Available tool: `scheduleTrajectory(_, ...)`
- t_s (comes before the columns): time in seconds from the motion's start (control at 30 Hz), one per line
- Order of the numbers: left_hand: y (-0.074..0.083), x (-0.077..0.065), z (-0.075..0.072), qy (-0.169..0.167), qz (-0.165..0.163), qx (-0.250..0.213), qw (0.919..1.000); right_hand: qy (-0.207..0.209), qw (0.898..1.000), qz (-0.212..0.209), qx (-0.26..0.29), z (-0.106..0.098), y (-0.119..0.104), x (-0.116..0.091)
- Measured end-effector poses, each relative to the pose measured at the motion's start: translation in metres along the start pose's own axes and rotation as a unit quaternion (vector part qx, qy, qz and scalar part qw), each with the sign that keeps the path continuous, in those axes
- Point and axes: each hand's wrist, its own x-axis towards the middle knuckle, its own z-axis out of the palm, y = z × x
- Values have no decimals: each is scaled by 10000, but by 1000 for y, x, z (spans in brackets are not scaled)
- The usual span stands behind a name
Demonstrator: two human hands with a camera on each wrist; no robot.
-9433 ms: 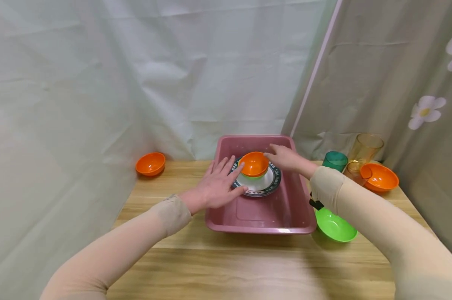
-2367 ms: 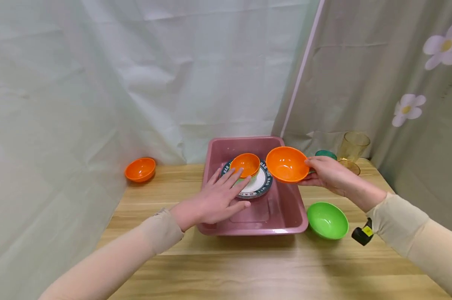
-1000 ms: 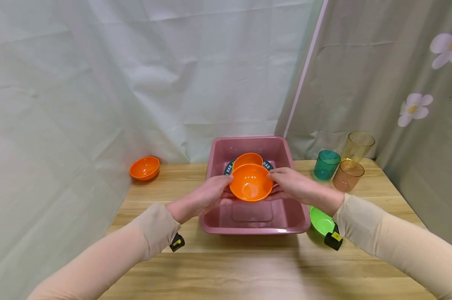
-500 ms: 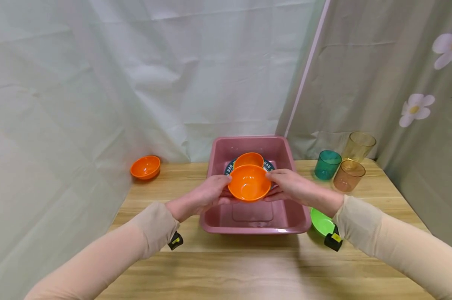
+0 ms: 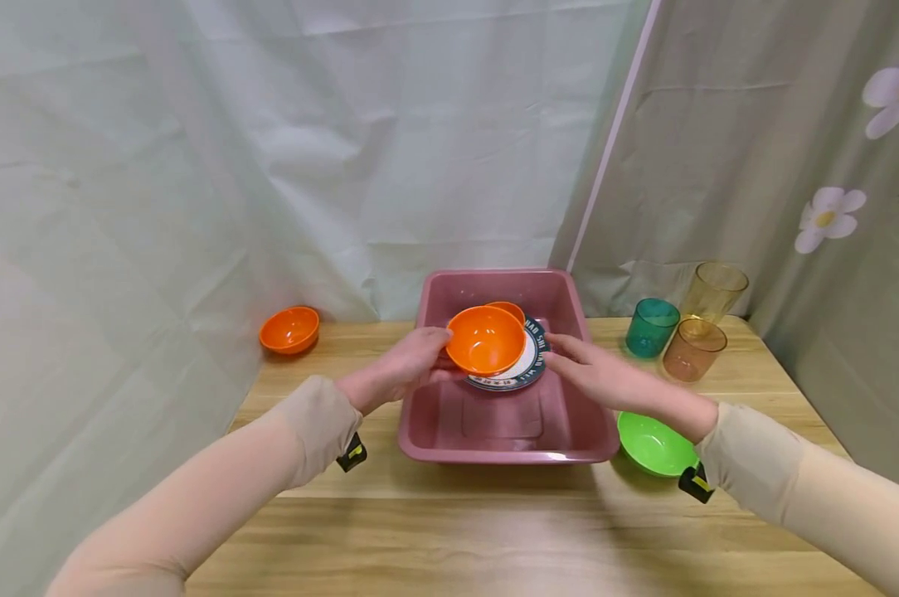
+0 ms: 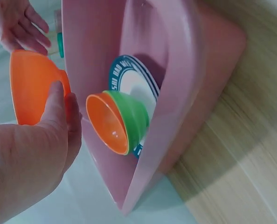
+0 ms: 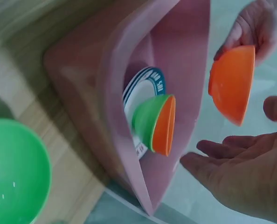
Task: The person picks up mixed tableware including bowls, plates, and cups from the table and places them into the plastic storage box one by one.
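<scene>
My left hand (image 5: 412,365) grips an orange bowl (image 5: 485,342) by its side, thumb at the rim, and holds it up over the pink basin (image 5: 509,457). To the right of that bowl my right hand (image 5: 606,377) is apart from it, fingers spread and holding nothing. Inside the basin, a smaller orange bowl (image 6: 106,122) sits nested in a green bowl (image 6: 135,116). Both rest on white plates with dark green lettered rims (image 7: 145,84). In the head view the held bowl hides most of this nested pair.
Another orange bowl (image 5: 289,330) stands at the table's back left. Right of the basin are a bright green bowl (image 5: 654,446), a teal cup (image 5: 651,328), a pinkish cup (image 5: 693,351) and a tall yellow glass (image 5: 714,292). Curtains (image 5: 390,149) hang behind the wooden table (image 5: 449,539).
My right hand brought the orange bowl over from the right and both hands held it above the basin. Since then the right hand has let go and drawn rightward; the bowl has shifted slightly left.
</scene>
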Motion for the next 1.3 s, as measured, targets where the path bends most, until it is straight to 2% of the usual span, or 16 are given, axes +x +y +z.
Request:
scheduleTrajectory(0.2, 7, 21, 3, 113, -111, -138, 9998, 220, 9949, -595, -786, 2, 3, -9)
scheduleTrajectory(0.3, 12, 34, 6, 273, -186, -147, 9993, 341, 9903, -719, -1140, 3, 3, -12)
scheduleTrajectory(0.53, 22, 62, 8, 682, -340, 484, 9959, 392, 9816, -657, -1750, 8, 4, -19)
scheduleTrajectory(0.63, 24, 73, 8, 705, -365, 688, 9945, 371, 9817, -614, -1763, 10, 4, -22)
scheduleTrajectory(0.87, 23, 94, 14, 704, -454, 699, 9940, 393, 9825, -581, -1724, 12, 5, -26)
scheduleTrajectory(1.03, 16, 111, 15, 1088, -618, 982, 9873, 418, 9827, -610, -1700, 12, 6, -29)
scheduleTrajectory(1.13, 11, 117, 15, 1178, -706, 1261, 9825, 433, 9822, -653, -1706, 12, 5, -30)
scheduleTrajectory(1.3, 10, 112, 15, 1013, -628, 1413, 9828, 459, 9811, -709, -1739, 12, 6, -30)
